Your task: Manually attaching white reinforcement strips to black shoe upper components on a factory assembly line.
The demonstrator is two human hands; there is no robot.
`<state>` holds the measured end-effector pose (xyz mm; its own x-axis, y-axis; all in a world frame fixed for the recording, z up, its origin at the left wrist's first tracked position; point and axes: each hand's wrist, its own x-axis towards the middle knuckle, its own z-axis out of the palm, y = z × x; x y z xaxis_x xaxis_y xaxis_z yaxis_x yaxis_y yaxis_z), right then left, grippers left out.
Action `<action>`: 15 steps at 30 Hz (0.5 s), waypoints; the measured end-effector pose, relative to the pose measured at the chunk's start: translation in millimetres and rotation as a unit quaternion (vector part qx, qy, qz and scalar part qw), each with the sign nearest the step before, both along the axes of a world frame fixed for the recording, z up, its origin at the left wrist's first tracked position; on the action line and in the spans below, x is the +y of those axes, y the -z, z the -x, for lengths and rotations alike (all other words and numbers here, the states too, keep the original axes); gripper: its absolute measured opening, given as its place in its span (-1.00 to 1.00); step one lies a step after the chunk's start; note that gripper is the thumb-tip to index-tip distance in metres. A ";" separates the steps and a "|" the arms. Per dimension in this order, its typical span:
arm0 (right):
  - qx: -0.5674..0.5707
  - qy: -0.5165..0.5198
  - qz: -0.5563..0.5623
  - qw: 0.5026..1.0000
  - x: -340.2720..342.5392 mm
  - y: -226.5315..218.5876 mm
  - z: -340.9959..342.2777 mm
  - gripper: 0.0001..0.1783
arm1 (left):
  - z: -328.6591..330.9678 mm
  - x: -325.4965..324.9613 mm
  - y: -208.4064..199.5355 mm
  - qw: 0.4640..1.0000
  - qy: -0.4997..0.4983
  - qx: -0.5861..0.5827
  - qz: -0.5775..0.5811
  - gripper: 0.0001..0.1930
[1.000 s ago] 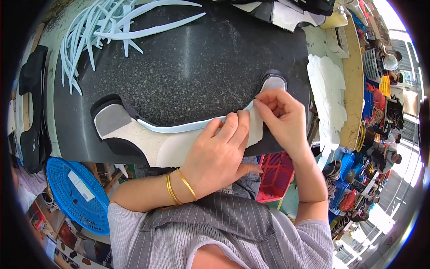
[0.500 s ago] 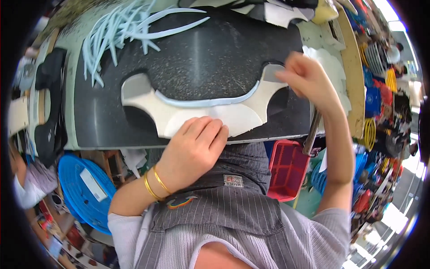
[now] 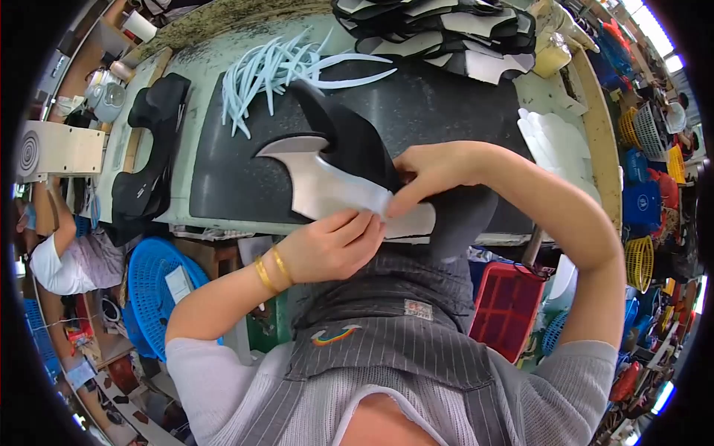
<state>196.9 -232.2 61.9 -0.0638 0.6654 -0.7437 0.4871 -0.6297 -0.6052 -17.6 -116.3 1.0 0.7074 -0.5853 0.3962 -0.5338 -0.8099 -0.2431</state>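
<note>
Both my hands hold a curved black-and-cream piece that looks like a shoe upper [image 3: 323, 186], bent up off the work board. Its black side [image 3: 362, 149] curls over, and one tip points up and away from me. My left hand [image 3: 335, 247] pinches the cream lower edge near the middle, thumb and fingers together. Against it, my right hand [image 3: 431, 172] grips the folded black part, its thumb close to the left fingertips. A pale blue strip [image 3: 363, 187] runs along the piece's inner curve; its far end is hidden by the fold and my right hand.
A black board [image 3: 230, 182] covers the table under the work. On it lies a heap of pale blue strips [image 3: 260, 78]. Stacked pieces [image 3: 468, 33] stand far right, white sheets [image 3: 554, 145] right. Below are a blue basket [image 3: 149, 279] and red crate [image 3: 513, 297]. Another person [image 3: 82, 256] is at left.
The piece lay flat on the board, cream side up; now it is lifted and folded with black showing. My right hand came from its right end to the middle, beside my left hand.
</note>
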 end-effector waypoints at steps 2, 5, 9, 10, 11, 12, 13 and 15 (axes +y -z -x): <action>-0.106 -0.088 -0.028 0.990 10.6 4.1 14.0 -0.40 | -4.4 -4.6 11.3 1.000 -0.015 0.001 0.007 -0.70; -0.270 -0.121 -0.140 0.945 -6.2 34.5 30.4 -0.62 | -5.9 -2.7 3.0 0.997 -0.048 0.035 0.059 -0.71; -0.509 -0.132 -0.384 0.759 -27.7 45.1 56.4 -0.74 | -25.1 15.1 -29.5 0.991 -0.089 -0.040 0.091 -0.59; -0.543 -0.134 -0.396 0.728 -30.7 53.6 60.4 -0.75 | -36.5 17.4 -31.8 0.991 -0.117 -0.057 0.031 -0.54; -0.576 -0.137 -0.410 0.694 -30.0 56.7 64.7 -0.76 | -47.9 21.4 -33.3 0.989 -0.134 -0.056 -0.001 -0.63; -0.583 -0.146 -0.378 0.705 -30.0 55.5 69.3 -0.74 | -51.4 27.7 -29.3 0.989 -0.146 0.004 -0.022 -0.70; -0.598 -0.130 -0.418 0.672 -30.6 59.8 71.0 -0.67 | -53.1 32.8 -26.2 0.985 -0.155 0.065 -0.042 -0.77; -0.569 -0.107 -0.437 0.689 -35.6 59.9 71.1 -0.59 | -47.8 32.2 -26.4 0.976 -0.154 0.148 -0.036 -0.91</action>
